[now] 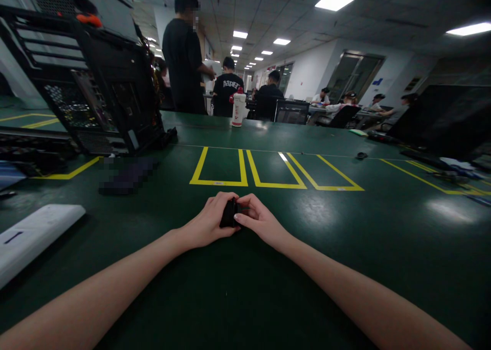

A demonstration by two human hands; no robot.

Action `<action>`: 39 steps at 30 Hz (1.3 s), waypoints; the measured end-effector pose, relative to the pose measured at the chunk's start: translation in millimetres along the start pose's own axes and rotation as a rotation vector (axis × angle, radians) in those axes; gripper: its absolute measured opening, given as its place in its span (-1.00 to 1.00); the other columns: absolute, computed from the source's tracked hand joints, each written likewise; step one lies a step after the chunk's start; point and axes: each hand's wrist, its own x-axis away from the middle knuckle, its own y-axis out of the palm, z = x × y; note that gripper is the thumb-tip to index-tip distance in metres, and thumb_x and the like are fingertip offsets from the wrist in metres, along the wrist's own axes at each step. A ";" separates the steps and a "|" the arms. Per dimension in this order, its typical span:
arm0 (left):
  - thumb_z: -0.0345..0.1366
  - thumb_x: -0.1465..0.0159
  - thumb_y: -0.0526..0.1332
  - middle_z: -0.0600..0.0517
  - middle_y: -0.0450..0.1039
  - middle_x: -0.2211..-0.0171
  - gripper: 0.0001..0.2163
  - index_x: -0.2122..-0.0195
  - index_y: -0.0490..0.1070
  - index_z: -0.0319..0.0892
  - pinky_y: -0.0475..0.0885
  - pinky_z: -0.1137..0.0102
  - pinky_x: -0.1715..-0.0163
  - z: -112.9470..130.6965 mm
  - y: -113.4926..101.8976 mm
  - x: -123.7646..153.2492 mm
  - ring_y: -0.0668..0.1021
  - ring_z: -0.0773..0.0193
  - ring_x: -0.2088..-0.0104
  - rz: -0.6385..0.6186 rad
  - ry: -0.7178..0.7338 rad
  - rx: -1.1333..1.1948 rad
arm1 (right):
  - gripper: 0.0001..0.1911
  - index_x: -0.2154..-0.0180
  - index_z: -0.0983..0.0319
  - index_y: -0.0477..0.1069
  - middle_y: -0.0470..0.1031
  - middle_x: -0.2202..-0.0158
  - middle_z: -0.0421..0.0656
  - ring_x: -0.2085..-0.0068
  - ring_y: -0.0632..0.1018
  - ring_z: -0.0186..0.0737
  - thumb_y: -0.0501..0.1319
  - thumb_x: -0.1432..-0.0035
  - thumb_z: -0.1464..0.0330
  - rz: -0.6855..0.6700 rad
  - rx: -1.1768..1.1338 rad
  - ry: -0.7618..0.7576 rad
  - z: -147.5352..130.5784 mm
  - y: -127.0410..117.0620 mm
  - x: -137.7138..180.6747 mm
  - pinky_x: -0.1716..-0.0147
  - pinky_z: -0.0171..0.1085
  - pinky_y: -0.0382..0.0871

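A small black box-shaped object (228,215) is held between both hands just above or on the green table; what kind of thing it is cannot be made out. My left hand (207,219) is closed around its left side, thumb below and fingers over the top. At its right side, my right hand (262,218) closes with thumb and fingertips against the object's edge. Fingers cover much of the object.
Yellow tape outlines (218,183) mark the green table (245,299) beyond my hands. An open computer case (111,89) stands at left, near a white long box (34,237). A white bottle (238,110) stands at the far edge. Several people are in the background.
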 end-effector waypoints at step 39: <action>-0.31 -0.10 0.22 -0.06 0.20 0.04 -0.51 -0.02 0.05 -0.05 0.26 0.12 0.08 0.1 -0.5 -0.2 0.33 0.08 0.05 0.001 -0.003 0.014 | -0.71 0.16 0.17 0.21 0.31 0.16 -0.18 0.10 0.41 -0.26 0.18 -0.03 0.35 -0.010 -0.040 0.039 2.6 -7.2 -3.4 0.05 -0.12 0.26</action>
